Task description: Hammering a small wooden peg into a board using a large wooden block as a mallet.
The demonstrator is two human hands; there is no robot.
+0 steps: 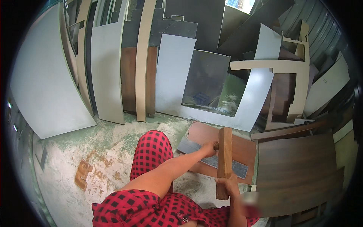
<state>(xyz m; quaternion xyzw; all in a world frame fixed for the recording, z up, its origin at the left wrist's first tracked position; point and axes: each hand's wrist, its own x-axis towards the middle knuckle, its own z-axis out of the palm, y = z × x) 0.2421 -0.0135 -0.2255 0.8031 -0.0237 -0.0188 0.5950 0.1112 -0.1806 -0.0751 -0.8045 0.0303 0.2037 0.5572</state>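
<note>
Dusty pale floor [117,151] with greenish patches spreads before many boards, which lean along the far side of the place. From my head view, the wooden beam [225,155] is a little right of the centre, held lengthwise over the boards; whether it touches them, I cannot tell. Its far end appears near the bottom edge of the white panel [172,75] with a large cut-out, so I see little room forward.

About the grip: the right grip [228,185] is closed around the near part of the beam, with the thumb across the upper face. The left grip [209,150] is closed on a dark rounded piece [216,146], just beside the beam's left edge; what kind of piece it is, I cannot tell.

Below the beam I see a speckled grey strip [236,168], lying slantwise over a reddish-brown board [242,149]. This board's right edge comes close to a wide dark brown panel [295,170], with only a narrow gap between. On the left, beyond the checked knee [153,155], the floor gives more room, and one small brown cut piece [85,174] lies there. Farther left leans a big white board [49,83].
</note>
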